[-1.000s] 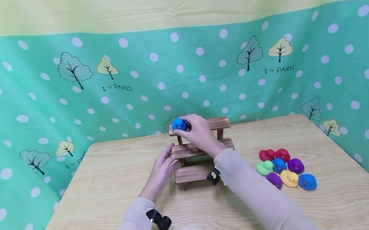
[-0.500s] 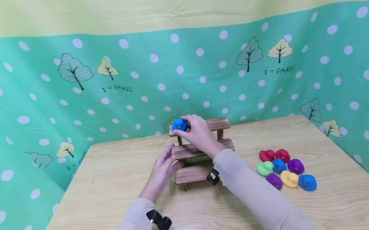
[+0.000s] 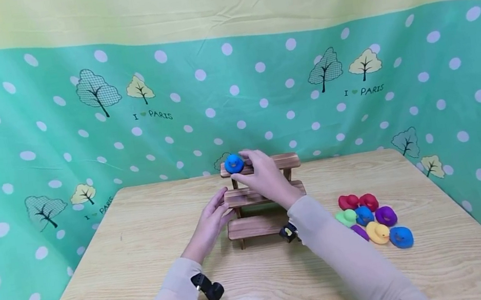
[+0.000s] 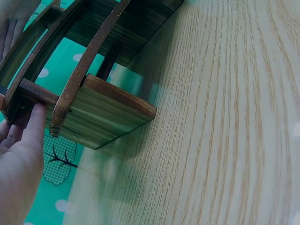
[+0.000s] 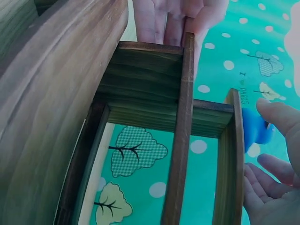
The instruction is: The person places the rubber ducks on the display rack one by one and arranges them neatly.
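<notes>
A small blue rubber duck sits upright at the left end of the top tier of a three-tier wooden shelf. My right hand is just right of the duck, thumb and fingers spread apart. In the right wrist view a gap shows between that hand and most of the blue duck, though the thumb tip is close to it. My left hand holds the shelf's left side at the middle tier. In the left wrist view its fingers touch the wooden frame, with the thumb mostly out of view.
On the table's right lies a cluster of rubber ducks: two red ones, a green one, a yellow one, blue ones and purple ones. A polka-dot cloth hangs behind the table.
My right hand has let go of the blue duck and moved slightly right and down from it. The duck stays on the top tier. My left hand has not moved.
</notes>
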